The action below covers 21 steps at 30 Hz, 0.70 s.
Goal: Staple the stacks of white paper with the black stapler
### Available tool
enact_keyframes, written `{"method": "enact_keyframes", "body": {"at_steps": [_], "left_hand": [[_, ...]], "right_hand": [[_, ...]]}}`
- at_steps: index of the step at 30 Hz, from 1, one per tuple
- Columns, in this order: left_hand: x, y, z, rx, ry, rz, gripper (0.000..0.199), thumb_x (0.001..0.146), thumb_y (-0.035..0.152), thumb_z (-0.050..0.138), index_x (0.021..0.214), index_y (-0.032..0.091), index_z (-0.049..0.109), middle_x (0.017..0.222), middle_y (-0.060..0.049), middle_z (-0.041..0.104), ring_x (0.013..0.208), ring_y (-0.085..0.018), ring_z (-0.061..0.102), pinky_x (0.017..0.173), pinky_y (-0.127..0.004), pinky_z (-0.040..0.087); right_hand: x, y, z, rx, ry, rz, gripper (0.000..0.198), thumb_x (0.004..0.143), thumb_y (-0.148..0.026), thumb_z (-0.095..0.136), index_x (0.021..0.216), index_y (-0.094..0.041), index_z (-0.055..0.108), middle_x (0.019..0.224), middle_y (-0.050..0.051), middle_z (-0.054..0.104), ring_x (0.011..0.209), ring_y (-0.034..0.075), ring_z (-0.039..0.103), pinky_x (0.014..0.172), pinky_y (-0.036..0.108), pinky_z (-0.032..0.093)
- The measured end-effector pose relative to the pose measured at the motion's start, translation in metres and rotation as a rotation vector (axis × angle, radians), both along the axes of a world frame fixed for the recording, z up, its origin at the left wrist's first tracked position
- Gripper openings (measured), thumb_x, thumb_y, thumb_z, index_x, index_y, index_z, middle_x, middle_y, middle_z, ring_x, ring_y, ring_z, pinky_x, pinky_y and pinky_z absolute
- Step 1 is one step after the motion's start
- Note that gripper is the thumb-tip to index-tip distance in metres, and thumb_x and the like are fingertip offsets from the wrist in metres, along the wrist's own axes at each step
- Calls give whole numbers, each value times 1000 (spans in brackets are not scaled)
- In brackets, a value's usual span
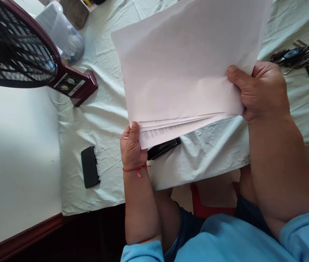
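several sheets [181,72] | left hand [133,143] grips corner | right hand [265,89] grips edge

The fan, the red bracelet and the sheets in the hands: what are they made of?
Sheets: matte white paper, thin at the edges, with print on one.
Fan: probably plastic, glossy maroon, as its base shines; the grille could be metal or plastic.
Bracelet: likely matte thread, because loose ends dangle.
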State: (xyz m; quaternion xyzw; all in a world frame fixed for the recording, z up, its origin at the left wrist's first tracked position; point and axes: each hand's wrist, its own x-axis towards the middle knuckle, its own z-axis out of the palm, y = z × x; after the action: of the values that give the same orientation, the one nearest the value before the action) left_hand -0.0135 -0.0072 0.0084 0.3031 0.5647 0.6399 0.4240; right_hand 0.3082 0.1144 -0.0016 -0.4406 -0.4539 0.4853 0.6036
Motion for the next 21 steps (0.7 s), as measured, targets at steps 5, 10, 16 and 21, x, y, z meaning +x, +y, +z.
{"method": "enact_keyframes", "body": {"at_steps": [5, 10, 16, 21], "left_hand": [[-6, -2, -2, 20, 32, -5, 47, 79, 57, 112, 100, 23, 87, 111, -7, 92, 120, -32, 89, 122, -46, 68], [-2, 0, -3, 28, 11, 40, 52, 80, 62, 110, 107, 22, 89, 117, -9, 91, 129, -34, 86, 124, -48, 67], [-3, -2, 1, 3, 3, 8, 52, 78, 63, 111, 95, 22, 84, 112, -10, 90, 125, -34, 86, 116, -47, 71], [-2, -3, 2, 12, 33, 23, 55, 77, 68, 110, 96, 22, 84, 108, -10, 89, 124, -34, 86, 115, -47, 70]], "right_hand": [[0, 0, -1, 6, -31, 28, 51, 84, -59, 97, 119, -22, 90, 128, 0, 88, 133, 27, 83, 115, 39, 72], [0, 1, -4, -8, -44, 28, 60, 78, -64, 97, 119, -21, 89, 127, 0, 88, 129, 26, 85, 116, 38, 71], [1, 2, -5, 38, 12, 29, 43, 90, -54, 97, 121, -24, 89, 132, 1, 87, 135, 27, 83, 118, 39, 72], [1, 2, -5, 27, 41, 18, 42, 85, -53, 102, 115, -26, 90, 128, -1, 87, 130, 26, 85, 118, 39, 72]]}}
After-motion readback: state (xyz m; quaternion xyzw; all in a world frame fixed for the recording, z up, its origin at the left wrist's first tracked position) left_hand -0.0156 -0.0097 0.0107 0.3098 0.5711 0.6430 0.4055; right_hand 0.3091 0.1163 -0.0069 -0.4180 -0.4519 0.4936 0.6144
